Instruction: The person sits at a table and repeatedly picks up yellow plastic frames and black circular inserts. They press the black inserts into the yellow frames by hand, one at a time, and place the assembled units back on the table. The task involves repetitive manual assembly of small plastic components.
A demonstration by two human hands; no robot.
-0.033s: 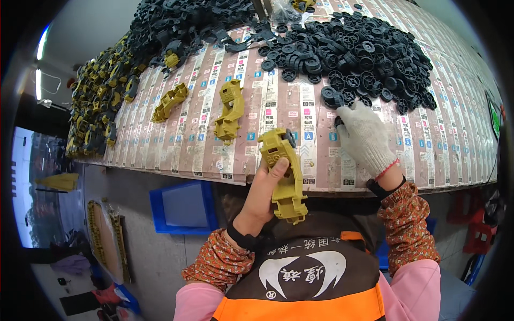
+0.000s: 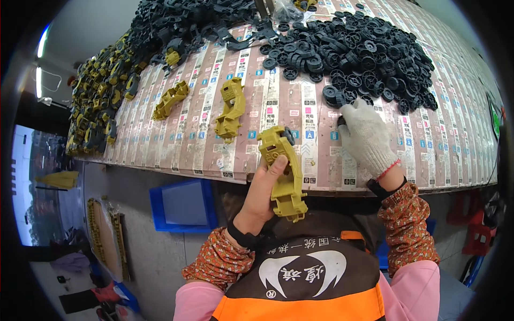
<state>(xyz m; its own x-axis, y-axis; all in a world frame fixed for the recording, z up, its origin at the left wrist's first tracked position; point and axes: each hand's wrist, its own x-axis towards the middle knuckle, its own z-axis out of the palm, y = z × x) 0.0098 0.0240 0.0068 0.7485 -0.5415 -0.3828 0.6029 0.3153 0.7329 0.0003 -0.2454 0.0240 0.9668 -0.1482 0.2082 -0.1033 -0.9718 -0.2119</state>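
Note:
My bare left hand (image 2: 262, 187) is closed around a yellow plastic toy-car body (image 2: 289, 187), its thumb pressed on the upper face. A black wheel (image 2: 289, 136) shows at the far right side of that body. My right hand (image 2: 367, 136), in a whitish knit glove, rests at the near edge of a heap of black toy wheels (image 2: 369, 53). Its fingers are curled together and touch the closest wheels. Something small and black (image 2: 341, 121) shows by the thumb; whether it is held I cannot tell. Two more yellow car bodies, one upright (image 2: 230, 109) and one slanted (image 2: 171, 100), lie to the left.
Black plastic parts (image 2: 187, 24) are heaped at the far left of the table (image 2: 257, 101). Yellow-and-black assembled pieces (image 2: 99, 101) pile up along its left edge. A blue bin (image 2: 182, 207) stands below the front edge; red stools (image 2: 478, 238) are at the right.
Both hands keep almost the same place. The view has shifted very slightly, and my right hand sits a touch farther right against the wheels.

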